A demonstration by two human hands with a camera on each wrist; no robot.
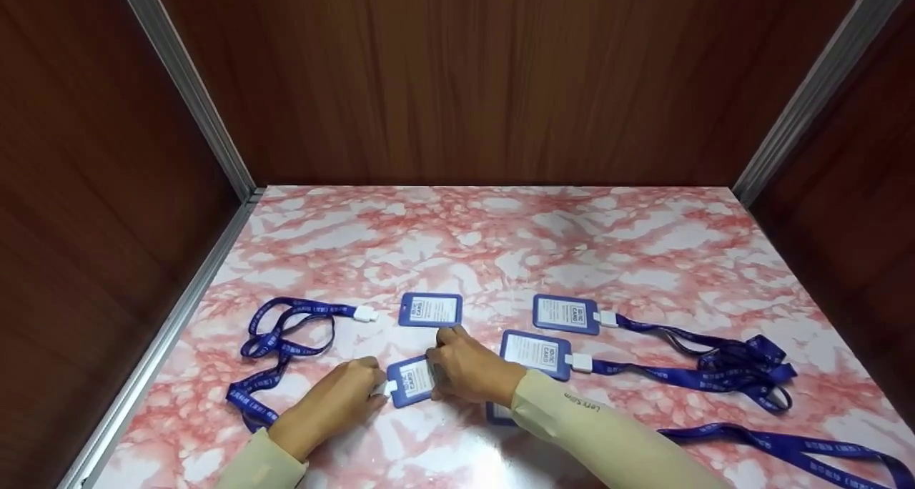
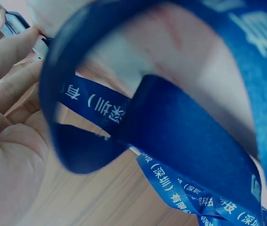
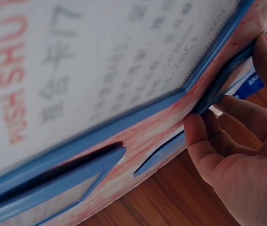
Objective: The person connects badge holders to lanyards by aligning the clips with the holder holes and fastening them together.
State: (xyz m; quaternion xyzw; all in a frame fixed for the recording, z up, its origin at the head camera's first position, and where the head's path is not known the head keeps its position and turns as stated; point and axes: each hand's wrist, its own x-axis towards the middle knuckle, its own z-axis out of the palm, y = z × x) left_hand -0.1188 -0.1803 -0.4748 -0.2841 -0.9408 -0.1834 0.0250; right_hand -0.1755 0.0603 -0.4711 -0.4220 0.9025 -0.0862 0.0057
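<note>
Near the front of the table, my right hand pinches a blue badge holder with a white card inside by its right end. My left hand pinches the white clip at the holder's left end; how far the two are joined cannot be told. In the left wrist view, blue lanyard straps with white lettering loop beside the left hand. Fingertips and thumb of the right hand grip the holder's edge in the right wrist view.
Behind the hands lies a loose badge holder. To its left, a crumpled blue lanyard ends in a white clip. Two holders with lanyards lie right; another is partly under the right arm. Wooden panels enclose the table.
</note>
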